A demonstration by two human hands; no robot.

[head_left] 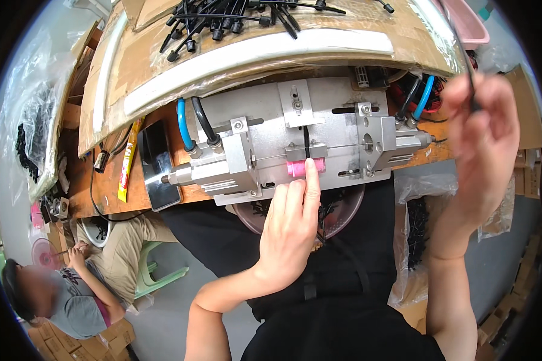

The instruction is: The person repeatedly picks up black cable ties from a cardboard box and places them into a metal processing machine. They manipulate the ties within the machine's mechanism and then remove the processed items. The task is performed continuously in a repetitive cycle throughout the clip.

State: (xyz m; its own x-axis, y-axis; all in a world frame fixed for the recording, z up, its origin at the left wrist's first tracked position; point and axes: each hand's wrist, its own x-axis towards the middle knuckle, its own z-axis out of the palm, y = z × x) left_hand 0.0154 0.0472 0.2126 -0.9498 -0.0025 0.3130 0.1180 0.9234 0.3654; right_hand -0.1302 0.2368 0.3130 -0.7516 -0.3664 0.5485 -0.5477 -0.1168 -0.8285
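**Operator:** Where is the workpiece?

**Technician:** The black strip [307,139] lies at the centre of the metal fixture [338,129]. It crosses the small grey block [295,153], and its near end meets the pink piece [295,169].

**Operator:** What is the state of each grip?

**Technician:** The left hand [289,231] extends its index finger to the strip's near end. Its other fingers are curled (the palm is hidden, so I cannot tell whether that grip holds anything). The right hand [488,129] is raised and blurred, well apart from the fixture; its grip appears pinched on a dark strand [461,45].

**Operator:** How is this step done well?

**Technician:** In my judgement, the finger is steadying the strip. Apply light, straight-down pressure; a sideways push could skew it. Confirm that the strip lies straight across the block before releasing.

**Operator:** Which precautions apply?

**Technician:** The left side unit [223,165] and right side unit [386,147] flank the strip, each with a blue hose attached, so treat both as powered. Withdraw the finger fully before any actuation, and keep the strand clear of the right unit. Further out, loose black parts [226,24] lie on the cardboard [117,99]; keep them off the fixture.
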